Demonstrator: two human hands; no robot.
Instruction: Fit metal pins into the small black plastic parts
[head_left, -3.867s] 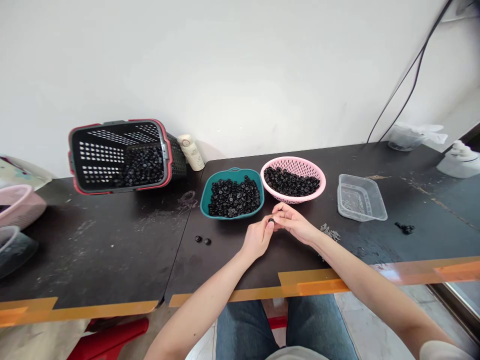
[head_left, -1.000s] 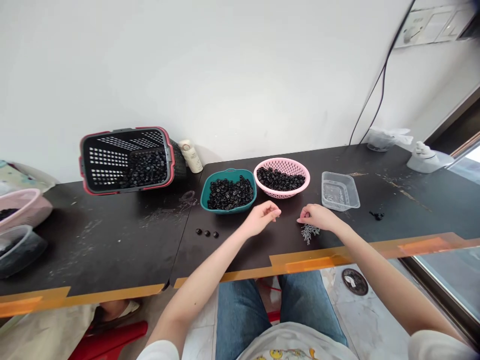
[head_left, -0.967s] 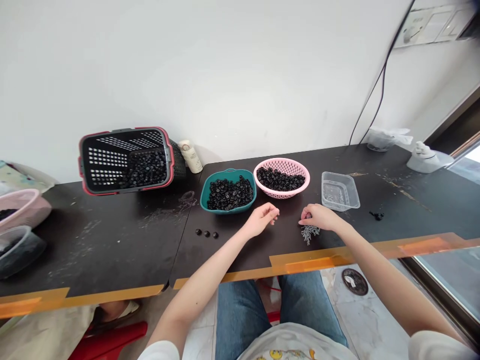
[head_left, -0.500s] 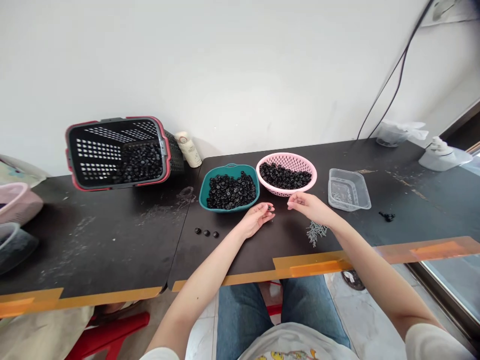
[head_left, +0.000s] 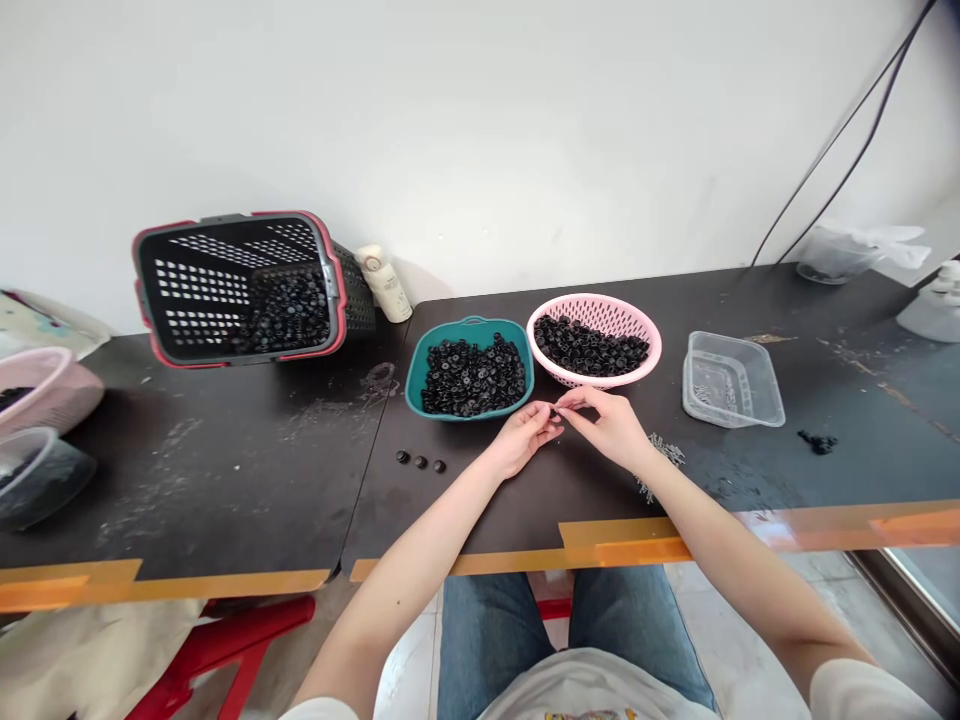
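Note:
My left hand (head_left: 529, 438) and my right hand (head_left: 604, 425) meet in front of the bowls, fingertips together. Both pinch a small black round part (head_left: 554, 412), mostly hidden by the fingers. Just beyond my left hand stands a teal basket (head_left: 450, 333) heaped with similar black parts. A pink colander (head_left: 592, 303) with more of them sits just beyond my right hand. Several loose black parts (head_left: 421, 463) lie left of my left hand, and a small heap of grey screws (head_left: 661, 462) lies right of my right wrist.
A transparent plastic tray (head_left: 731, 380) and a small black clump (head_left: 817, 441) lie to the right. A tipped dark crate (head_left: 322, 270) with a red rim holds black parts at the back left. Orange tape (head_left: 450, 565) runs along the table's front edge.
My right hand has moved left from the screws to meet my left hand at the black part. The view has shifted slightly, moving the table lower and to the right.

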